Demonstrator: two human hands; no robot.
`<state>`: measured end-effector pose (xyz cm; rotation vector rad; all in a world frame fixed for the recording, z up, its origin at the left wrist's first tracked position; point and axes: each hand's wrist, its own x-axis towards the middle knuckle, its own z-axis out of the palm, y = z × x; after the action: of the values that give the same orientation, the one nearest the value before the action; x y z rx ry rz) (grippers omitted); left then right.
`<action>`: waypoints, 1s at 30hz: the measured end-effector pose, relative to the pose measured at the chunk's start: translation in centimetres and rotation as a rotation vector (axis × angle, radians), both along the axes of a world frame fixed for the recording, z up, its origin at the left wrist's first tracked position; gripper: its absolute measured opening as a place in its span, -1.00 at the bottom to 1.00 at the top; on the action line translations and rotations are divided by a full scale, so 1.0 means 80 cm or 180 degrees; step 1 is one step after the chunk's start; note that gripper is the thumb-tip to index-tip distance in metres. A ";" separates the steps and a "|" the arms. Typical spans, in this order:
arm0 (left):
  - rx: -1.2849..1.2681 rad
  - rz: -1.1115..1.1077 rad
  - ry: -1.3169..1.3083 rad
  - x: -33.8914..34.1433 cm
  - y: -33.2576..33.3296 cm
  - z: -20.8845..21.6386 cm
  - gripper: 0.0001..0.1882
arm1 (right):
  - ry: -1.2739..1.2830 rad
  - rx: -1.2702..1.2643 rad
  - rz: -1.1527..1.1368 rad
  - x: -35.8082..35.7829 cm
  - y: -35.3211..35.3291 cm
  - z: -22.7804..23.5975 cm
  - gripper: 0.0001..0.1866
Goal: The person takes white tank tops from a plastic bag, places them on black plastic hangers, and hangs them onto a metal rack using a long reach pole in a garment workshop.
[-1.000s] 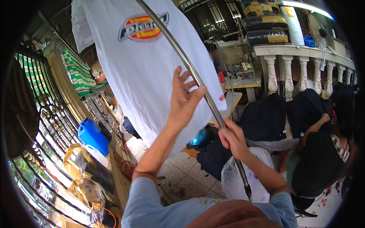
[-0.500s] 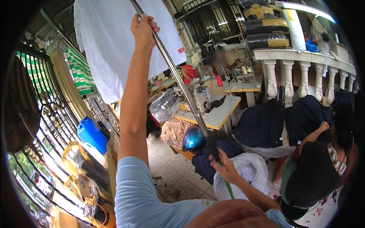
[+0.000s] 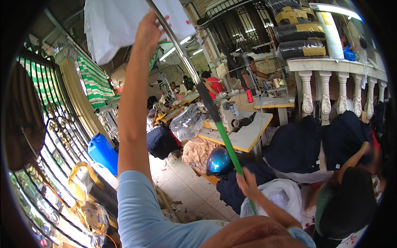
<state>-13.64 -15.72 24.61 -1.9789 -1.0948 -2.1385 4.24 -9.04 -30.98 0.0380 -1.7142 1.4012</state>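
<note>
A long pole (image 3: 178, 48) slants up from lower right to the top edge, with a silver upper part, a black sleeve and a green lower part. My right hand (image 3: 247, 184) is wrapped round the green part, low down. Up high, my left hand (image 3: 147, 33) is at the silver part, its fingers loose and apart behind the metal. White cloth (image 3: 124, 31) hangs beside and beyond that hand. Whether the pole's top end touches the cloth is out of view.
Beyond are sewing machines on tables (image 3: 248, 138), a blue helmet (image 3: 219, 161) and people seated. Dark garments (image 3: 293, 144) and a white plastic bag (image 3: 285, 192) lie right, near a crouching person (image 3: 347, 202). An iron gate (image 3: 49, 120) and blue jerrycan (image 3: 102, 153) stand left.
The pole has slid upward, bringing its green part into fuller view. The white cloth has risen, uncovering the room behind. My left hand has loosened; my right hand has closed round the pole.
</note>
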 end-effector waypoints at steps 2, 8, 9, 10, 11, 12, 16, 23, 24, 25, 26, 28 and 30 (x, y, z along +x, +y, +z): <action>-0.0558 -0.0037 0.0017 -0.035 0.004 -0.035 -0.46 | 0.0376 0.0071 0.0435 -0.036 0.016 0.072 -0.83; -0.0036 0.0524 -0.0130 -0.024 0.053 -0.189 -0.52 | 0.0836 0.0176 0.1116 -0.144 0.053 0.264 -0.75; 0.0033 0.0552 -0.0240 -0.033 0.056 -0.195 -0.55 | 0.0864 0.0046 0.1344 -0.154 0.049 0.296 -0.75; 0.0001 0.0492 -0.0273 -0.034 0.057 -0.195 -0.59 | 0.0863 0.0085 0.1405 -0.163 0.049 0.324 -0.75; -0.0029 0.0415 -0.0311 -0.034 0.060 -0.193 -0.62 | 0.0854 0.0128 0.1450 -0.171 0.051 0.349 -0.75; -0.0058 0.0317 -0.0352 -0.036 0.064 -0.192 -0.65 | 0.0861 0.0072 0.1511 -0.179 0.054 0.371 -0.75; 0.0275 0.0374 -0.0063 -0.055 0.073 -0.125 -0.79 | 0.0952 -0.0043 0.1642 -0.206 0.063 0.424 -0.72; 0.0324 0.0698 0.0125 -0.089 0.065 -0.045 -0.81 | 0.1104 0.0095 0.1251 -0.204 0.034 0.395 -0.77; 0.0292 0.0747 0.0101 -0.089 0.064 -0.039 -0.80 | 0.1120 0.0084 0.1294 -0.206 0.037 0.402 -0.78; 0.0260 0.0802 0.0077 -0.088 0.063 -0.032 -0.79 | 0.1135 0.0073 0.1343 -0.209 0.038 0.413 -0.79; 0.0220 0.0868 0.0050 -0.090 0.060 -0.027 -0.79 | 0.1148 0.0052 0.1403 -0.214 0.039 0.423 -0.81; -0.0057 0.1040 0.0190 -0.100 0.055 -0.028 -0.74 | 0.1168 0.0092 0.1289 -0.223 0.044 0.439 -0.81; -0.0227 0.1111 0.0318 -0.102 0.047 -0.042 -0.71 | 0.1163 0.0097 0.1235 -0.228 0.047 0.451 -0.81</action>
<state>-21.79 -11.99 21.26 -1.7403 -1.3948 -1.8283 -13.98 -5.29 5.06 0.6347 -1.4671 1.5307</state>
